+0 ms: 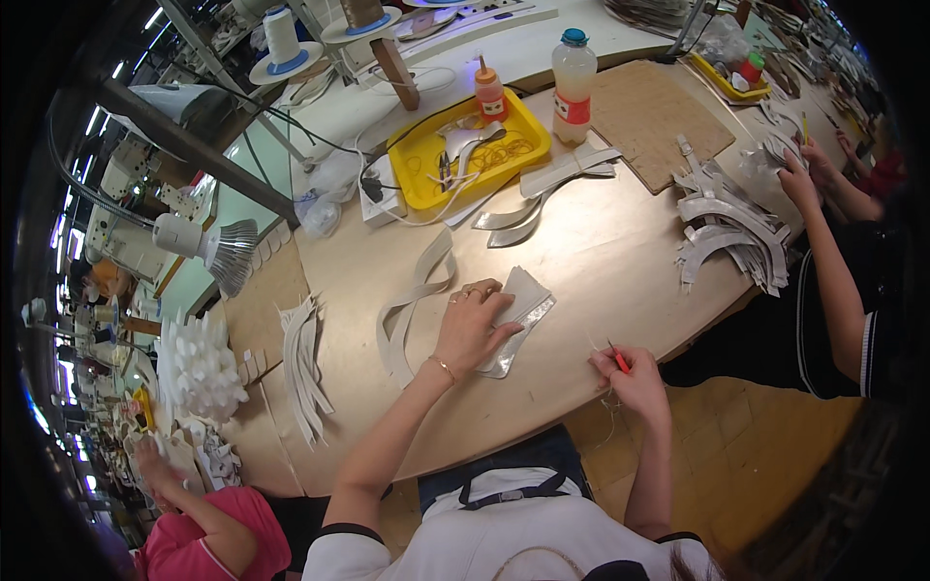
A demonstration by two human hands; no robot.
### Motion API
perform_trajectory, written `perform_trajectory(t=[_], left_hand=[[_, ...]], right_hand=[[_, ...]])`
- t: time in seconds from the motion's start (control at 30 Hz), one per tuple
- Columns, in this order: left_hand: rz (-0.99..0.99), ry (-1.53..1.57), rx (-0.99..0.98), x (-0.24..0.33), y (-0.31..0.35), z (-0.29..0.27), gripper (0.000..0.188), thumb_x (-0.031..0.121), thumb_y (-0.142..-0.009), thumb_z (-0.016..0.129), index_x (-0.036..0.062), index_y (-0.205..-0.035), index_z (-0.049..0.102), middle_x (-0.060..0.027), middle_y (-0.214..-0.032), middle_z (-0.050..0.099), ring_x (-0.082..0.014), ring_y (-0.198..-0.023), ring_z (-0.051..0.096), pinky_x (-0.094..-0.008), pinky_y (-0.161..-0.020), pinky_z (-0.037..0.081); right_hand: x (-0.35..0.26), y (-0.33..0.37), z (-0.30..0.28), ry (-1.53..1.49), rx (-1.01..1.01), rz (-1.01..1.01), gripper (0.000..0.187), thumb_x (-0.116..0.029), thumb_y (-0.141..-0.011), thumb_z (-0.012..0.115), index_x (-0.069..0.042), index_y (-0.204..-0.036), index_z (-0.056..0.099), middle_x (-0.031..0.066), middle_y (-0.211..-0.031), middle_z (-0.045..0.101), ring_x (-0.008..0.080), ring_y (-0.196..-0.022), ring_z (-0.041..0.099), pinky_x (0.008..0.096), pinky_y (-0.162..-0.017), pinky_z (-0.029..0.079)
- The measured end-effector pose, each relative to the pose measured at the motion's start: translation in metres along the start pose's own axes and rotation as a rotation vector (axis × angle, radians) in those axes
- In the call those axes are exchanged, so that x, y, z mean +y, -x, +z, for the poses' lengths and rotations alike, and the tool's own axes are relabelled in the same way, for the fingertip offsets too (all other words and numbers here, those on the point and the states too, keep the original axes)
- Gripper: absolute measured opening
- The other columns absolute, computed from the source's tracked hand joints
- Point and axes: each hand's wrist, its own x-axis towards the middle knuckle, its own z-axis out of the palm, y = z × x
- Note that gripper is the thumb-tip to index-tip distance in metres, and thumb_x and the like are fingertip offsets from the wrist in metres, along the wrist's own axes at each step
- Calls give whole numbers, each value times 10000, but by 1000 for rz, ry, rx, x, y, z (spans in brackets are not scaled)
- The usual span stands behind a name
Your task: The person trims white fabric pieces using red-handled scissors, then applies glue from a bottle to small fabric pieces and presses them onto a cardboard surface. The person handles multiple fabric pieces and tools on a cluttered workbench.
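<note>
My left hand (475,324) lies on a small stack of pale strap-like pieces (528,295), fingers spread and thumb apart. A shiny silvery piece (502,362) sticks out from under that stack. Near the table's front edge, my right hand (636,380) is closed around a small red-handled tool (620,360) with a thin dark tip; its exact kind is too small to tell. Fine loose thread (608,412) hangs below those fingers. Left of my left hand, a looped pale strap (412,305) rests on the table.
A yellow tray (417,189) holds an orange-capped bottle (490,92), straps and elastic bands. Beside it stands a blue-capped bottle (573,87). Strap piles (731,228) lie at right, pale strips (304,368) at left. A lamp (228,254) overhangs the left side. Co-workers sit on both sides.
</note>
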Motion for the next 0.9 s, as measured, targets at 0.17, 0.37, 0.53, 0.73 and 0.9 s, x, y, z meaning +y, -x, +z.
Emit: perform_trajectory(t=[0.17,0.37,0.53,0.73,0.9], left_hand=[[-136,119,121,5,10,26,358,192,-834,718,32,-1131,600,-165,-1181,552,-347,-1062,553,-428,-890,469],[-277,150,282,31,13,32,310,151,-831,731,10,-1083,617,-175,-1160,562,-343,-991,579,-397,-866,485],[-21,446,320,90,6,-57,265,175,-816,752,15,-999,647,-172,-1176,584,-322,-1065,571,-412,-928,454],[532,1659,115,170,37,-196,196,241,-901,652,50,-943,644,-166,-1101,621,-293,-1037,585,-431,-947,425],[673,1738,98,186,41,-210,195,259,-919,629,74,-978,644,-142,-1096,622,-272,-1046,567,-443,-960,393]], right_hand=[[3,-1,2,-11,11,13,264,-216,-906,674,47,-898,705,42,-622,618,102,-574,601,264,-557,458],[4,-2,6,-36,25,10,257,-215,-902,682,41,-894,705,41,-617,609,96,-570,601,262,-539,447],[10,-2,4,11,26,-17,270,-235,-903,681,34,-888,706,43,-614,615,89,-576,596,268,-550,449],[11,-2,5,15,40,26,314,-284,-906,665,27,-893,709,72,-598,625,121,-565,596,289,-572,460],[11,2,8,32,76,-2,324,-294,-910,660,26,-896,710,71,-601,630,121,-568,594,293,-584,466]])
